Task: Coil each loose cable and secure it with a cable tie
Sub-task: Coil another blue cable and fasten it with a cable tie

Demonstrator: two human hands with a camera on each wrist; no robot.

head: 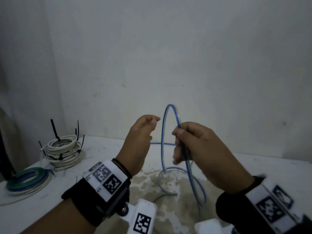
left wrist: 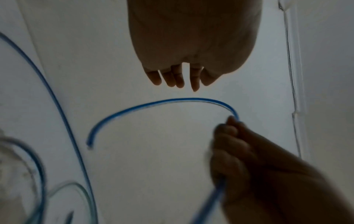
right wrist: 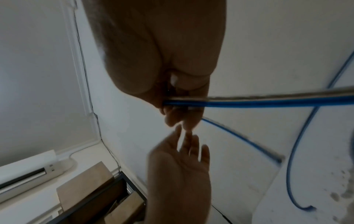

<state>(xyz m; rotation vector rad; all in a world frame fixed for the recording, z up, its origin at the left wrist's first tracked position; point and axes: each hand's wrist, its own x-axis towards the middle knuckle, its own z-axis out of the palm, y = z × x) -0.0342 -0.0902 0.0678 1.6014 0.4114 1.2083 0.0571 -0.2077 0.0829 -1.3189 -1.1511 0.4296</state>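
The thin blue-and-clear twin cable arches up in a narrow loop above the white, stained tabletop, its slack curling in rings below. The right hand grips it, fingers curled round two strands. The left hand holds nothing, fingers loosely extended beside the loop. Only the left wrist view shows the cable's cut free end. A stack of white coils bound with black ties sits at far left.
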